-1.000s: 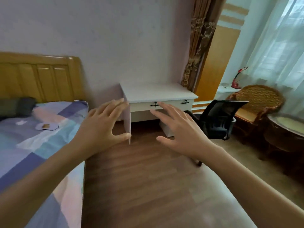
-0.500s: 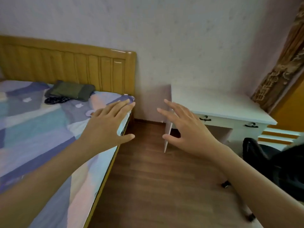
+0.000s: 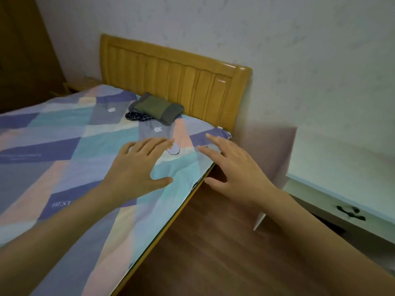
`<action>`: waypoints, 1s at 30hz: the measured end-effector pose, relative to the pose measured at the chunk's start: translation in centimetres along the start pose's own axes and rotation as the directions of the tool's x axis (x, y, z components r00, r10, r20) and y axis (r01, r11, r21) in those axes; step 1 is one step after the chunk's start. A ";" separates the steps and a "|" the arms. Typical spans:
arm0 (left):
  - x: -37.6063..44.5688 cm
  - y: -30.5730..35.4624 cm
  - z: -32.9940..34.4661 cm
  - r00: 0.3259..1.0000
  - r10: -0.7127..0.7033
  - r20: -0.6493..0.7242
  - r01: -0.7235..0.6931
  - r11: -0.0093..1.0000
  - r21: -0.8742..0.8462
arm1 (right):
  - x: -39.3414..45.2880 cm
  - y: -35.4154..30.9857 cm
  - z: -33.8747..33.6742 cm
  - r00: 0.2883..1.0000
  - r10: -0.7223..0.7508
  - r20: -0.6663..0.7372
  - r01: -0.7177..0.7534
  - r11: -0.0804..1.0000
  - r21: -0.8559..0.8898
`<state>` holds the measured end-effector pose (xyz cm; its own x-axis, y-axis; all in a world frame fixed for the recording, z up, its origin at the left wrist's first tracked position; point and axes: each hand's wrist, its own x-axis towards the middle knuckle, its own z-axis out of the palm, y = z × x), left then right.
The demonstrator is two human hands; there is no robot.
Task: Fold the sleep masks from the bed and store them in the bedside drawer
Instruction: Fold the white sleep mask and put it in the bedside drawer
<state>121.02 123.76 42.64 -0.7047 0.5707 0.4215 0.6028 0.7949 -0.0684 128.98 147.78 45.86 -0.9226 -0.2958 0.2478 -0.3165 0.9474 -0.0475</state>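
Head view. Both hands held out over the near corner of the bed (image 3: 64,150), palms down, fingers spread and straight, nothing in either. Left hand (image 3: 136,167) over the patchwork cover; right hand (image 3: 233,167) over the bed's edge, partly above the wood floor (image 3: 213,253).

Pale sleep mask (image 3: 174,148) lies flat on the cover just past the left fingertips, partly hidden by them; contact cannot be told. Second dark, checked piece of cloth (image 3: 139,116) lies farther up the bed, touching a folded green-grey pillow (image 3: 158,107) that rests against the wooden headboard (image 3: 181,82). Whether the dark piece is a mask is unclear.

White tabletop (image 3: 342,189) at lower right, beside the bed, motion-blurred. Drawer (image 3: 333,207) under it is closed, with a dark handle (image 3: 350,212). Plain wall behind.
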 end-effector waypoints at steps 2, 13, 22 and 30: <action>2.0 -0.6 1.8 0.999 -0.030 0.020 0.031 0.999 -0.024 | 2.0 2.1 1.0 1.000 -0.016 0.026 0.016 1.000 0.018; 18.0 -1.3 13.0 0.977 -0.113 0.181 0.123 0.991 -0.044 | 13.8 18.2 3.7 0.993 -0.063 0.103 0.055 0.996 0.073; 28.1 -3.9 21.3 0.933 -0.287 0.217 0.307 0.950 -0.063 | 28.0 29.3 10.3 0.954 -0.240 0.182 0.221 0.968 0.115; 32.0 -9.6 31.0 0.824 -0.481 0.300 0.525 0.847 -0.084 | 41.9 32.6 19.5 0.870 -0.402 0.285 0.361 0.914 0.186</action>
<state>81.11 140.80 28.75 -0.9827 0.1498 0.1092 0.1722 0.9557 0.2387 75.69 163.92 35.88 -0.7385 -0.6731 -0.0409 -0.6635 0.7361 -0.1336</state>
